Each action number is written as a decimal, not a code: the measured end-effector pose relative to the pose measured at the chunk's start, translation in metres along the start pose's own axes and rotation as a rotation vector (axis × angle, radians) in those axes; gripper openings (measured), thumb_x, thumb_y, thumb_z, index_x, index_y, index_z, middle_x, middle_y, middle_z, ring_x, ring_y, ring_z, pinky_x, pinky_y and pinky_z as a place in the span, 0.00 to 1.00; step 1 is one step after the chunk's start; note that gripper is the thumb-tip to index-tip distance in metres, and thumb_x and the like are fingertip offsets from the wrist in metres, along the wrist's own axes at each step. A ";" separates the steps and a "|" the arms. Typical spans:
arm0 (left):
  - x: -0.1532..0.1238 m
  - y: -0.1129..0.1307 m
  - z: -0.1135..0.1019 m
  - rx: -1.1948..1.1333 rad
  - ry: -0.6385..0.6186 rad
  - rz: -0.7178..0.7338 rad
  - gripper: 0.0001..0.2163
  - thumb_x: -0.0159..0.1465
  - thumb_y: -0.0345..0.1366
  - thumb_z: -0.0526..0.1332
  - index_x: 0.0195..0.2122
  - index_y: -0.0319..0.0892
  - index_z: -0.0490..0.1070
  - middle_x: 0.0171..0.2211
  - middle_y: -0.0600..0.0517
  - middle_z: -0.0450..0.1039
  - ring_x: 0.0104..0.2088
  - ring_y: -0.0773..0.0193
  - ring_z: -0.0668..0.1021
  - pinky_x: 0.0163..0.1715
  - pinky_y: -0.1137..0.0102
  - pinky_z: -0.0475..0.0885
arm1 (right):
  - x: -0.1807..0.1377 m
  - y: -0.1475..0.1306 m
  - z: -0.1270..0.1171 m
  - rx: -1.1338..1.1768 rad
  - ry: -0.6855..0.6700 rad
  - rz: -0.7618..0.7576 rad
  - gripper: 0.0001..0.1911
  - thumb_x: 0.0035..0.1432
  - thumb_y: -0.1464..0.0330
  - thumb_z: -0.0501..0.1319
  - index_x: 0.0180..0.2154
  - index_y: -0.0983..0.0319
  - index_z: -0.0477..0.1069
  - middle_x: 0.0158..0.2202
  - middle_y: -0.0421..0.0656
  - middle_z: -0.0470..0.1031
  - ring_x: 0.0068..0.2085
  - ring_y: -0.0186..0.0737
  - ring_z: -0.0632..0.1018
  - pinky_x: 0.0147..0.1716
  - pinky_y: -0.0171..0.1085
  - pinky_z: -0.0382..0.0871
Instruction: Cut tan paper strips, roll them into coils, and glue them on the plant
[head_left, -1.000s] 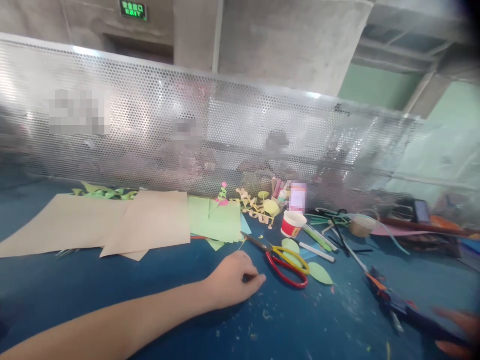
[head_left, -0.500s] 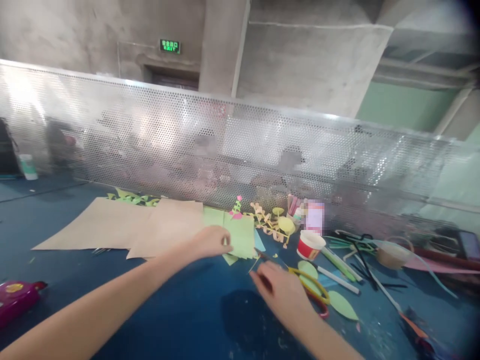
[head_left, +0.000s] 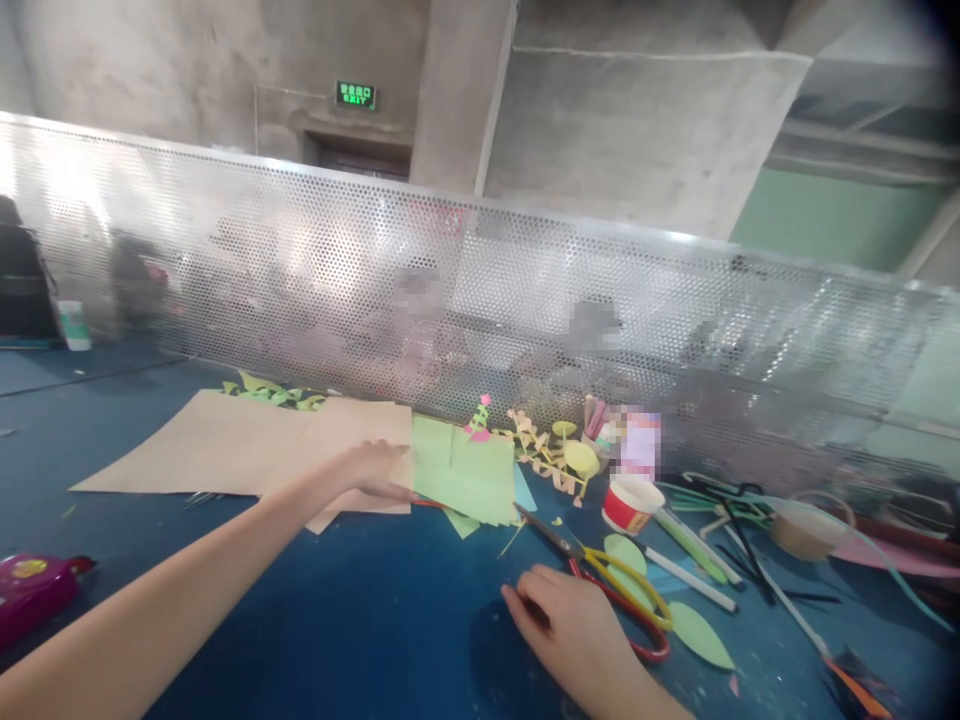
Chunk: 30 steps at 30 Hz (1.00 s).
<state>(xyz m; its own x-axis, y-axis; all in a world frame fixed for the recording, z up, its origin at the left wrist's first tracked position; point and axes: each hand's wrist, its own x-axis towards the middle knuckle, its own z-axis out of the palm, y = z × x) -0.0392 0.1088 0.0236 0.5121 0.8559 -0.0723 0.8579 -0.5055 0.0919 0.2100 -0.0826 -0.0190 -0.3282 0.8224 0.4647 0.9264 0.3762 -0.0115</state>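
My left hand (head_left: pixel 373 471) reaches across the blue table and pinches the left edge of a stack of light green paper sheets (head_left: pixel 463 478). Those sheets lie partly over tan paper sheets (head_left: pixel 247 455). My right hand (head_left: pixel 574 630) rests low on the table with its fingers curled, right beside the scissors (head_left: pixel 609 593) with one yellow and one red handle. I cannot make out anything inside the right hand's fingers. Green paper leaf cut-outs (head_left: pixel 700 634) lie under and beside the scissors.
A perforated metal screen (head_left: pixel 480 290) runs along the table's far edge. A red and white paper cup (head_left: pixel 631 504), paper flowers (head_left: pixel 551 452), pens (head_left: pixel 690 578), green strips and a tape roll (head_left: pixel 810 520) crowd the right side. A magenta object (head_left: pixel 30 590) sits at the left edge.
My left hand moved from beside the scissors to the green sheets and took hold of their edge. My right hand came in from the lower right and settled by the scissors.
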 end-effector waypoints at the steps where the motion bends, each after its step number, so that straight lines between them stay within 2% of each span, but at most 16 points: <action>1: 0.001 -0.001 -0.001 -0.003 -0.019 -0.003 0.50 0.40 0.67 0.54 0.60 0.41 0.52 0.57 0.36 0.57 0.56 0.39 0.60 0.51 0.54 0.56 | 0.000 0.000 0.000 0.002 -0.002 -0.003 0.17 0.61 0.66 0.49 0.20 0.61 0.60 0.19 0.36 0.65 0.21 0.30 0.68 0.22 0.32 0.51; 6: 0.004 -0.011 -0.004 -0.041 -0.075 -0.017 0.53 0.39 0.67 0.55 0.62 0.38 0.47 0.61 0.37 0.50 0.58 0.40 0.58 0.53 0.55 0.55 | -0.001 -0.001 -0.001 0.010 -0.015 -0.004 0.17 0.61 0.66 0.50 0.20 0.61 0.60 0.19 0.36 0.65 0.21 0.30 0.68 0.22 0.32 0.52; 11: 0.008 -0.020 0.000 -0.094 -0.019 -0.060 0.48 0.45 0.65 0.51 0.62 0.38 0.47 0.61 0.40 0.51 0.58 0.44 0.59 0.53 0.58 0.56 | -0.002 -0.001 0.001 0.004 -0.020 -0.004 0.17 0.61 0.66 0.49 0.21 0.61 0.60 0.20 0.36 0.65 0.22 0.30 0.68 0.23 0.32 0.52; 15: 0.010 -0.018 -0.001 -0.126 0.076 -0.094 0.43 0.50 0.61 0.50 0.60 0.35 0.52 0.59 0.39 0.55 0.56 0.45 0.63 0.51 0.60 0.59 | -0.003 0.000 0.002 -0.005 -0.021 -0.004 0.17 0.62 0.65 0.49 0.21 0.61 0.60 0.20 0.36 0.65 0.22 0.30 0.68 0.23 0.32 0.52; 19: 0.004 -0.007 -0.013 -0.143 0.213 -0.112 0.33 0.55 0.54 0.50 0.56 0.35 0.59 0.56 0.40 0.61 0.54 0.47 0.66 0.49 0.63 0.61 | -0.003 0.000 0.001 -0.012 -0.024 -0.004 0.17 0.61 0.65 0.49 0.21 0.61 0.60 0.20 0.36 0.65 0.22 0.31 0.68 0.23 0.32 0.52; 22: -0.001 0.005 -0.027 -0.147 0.330 -0.103 0.26 0.57 0.50 0.49 0.52 0.39 0.63 0.50 0.43 0.69 0.49 0.49 0.71 0.44 0.64 0.64 | -0.003 0.000 -0.001 -0.011 -0.023 -0.007 0.16 0.61 0.65 0.49 0.21 0.61 0.60 0.20 0.36 0.65 0.22 0.31 0.68 0.23 0.32 0.52; 24: -0.004 0.013 -0.036 -0.141 0.399 -0.107 0.24 0.58 0.49 0.49 0.47 0.38 0.66 0.45 0.41 0.72 0.45 0.48 0.73 0.39 0.64 0.66 | -0.002 -0.001 -0.002 -0.009 -0.018 -0.011 0.16 0.61 0.65 0.49 0.21 0.61 0.60 0.20 0.36 0.65 0.22 0.31 0.68 0.23 0.32 0.53; 28: -0.015 0.030 -0.051 -0.121 0.530 -0.099 0.22 0.59 0.49 0.49 0.48 0.40 0.63 0.43 0.42 0.72 0.42 0.49 0.75 0.35 0.66 0.66 | -0.002 0.000 -0.001 0.002 -0.014 -0.030 0.16 0.61 0.66 0.50 0.21 0.60 0.60 0.20 0.36 0.64 0.22 0.31 0.68 0.22 0.32 0.55; 30: -0.025 0.042 -0.057 -0.105 0.620 -0.094 0.21 0.59 0.49 0.50 0.48 0.41 0.62 0.39 0.44 0.74 0.38 0.51 0.76 0.32 0.66 0.67 | -0.002 0.000 0.000 0.015 0.000 -0.035 0.15 0.60 0.66 0.51 0.21 0.60 0.60 0.20 0.36 0.64 0.21 0.31 0.68 0.22 0.32 0.56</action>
<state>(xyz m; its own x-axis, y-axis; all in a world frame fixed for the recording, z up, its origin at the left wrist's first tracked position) -0.0184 0.0727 0.0861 0.2881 0.8165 0.5004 0.8734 -0.4383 0.2122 0.2107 -0.0843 -0.0198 -0.3600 0.8087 0.4651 0.9117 0.4107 -0.0084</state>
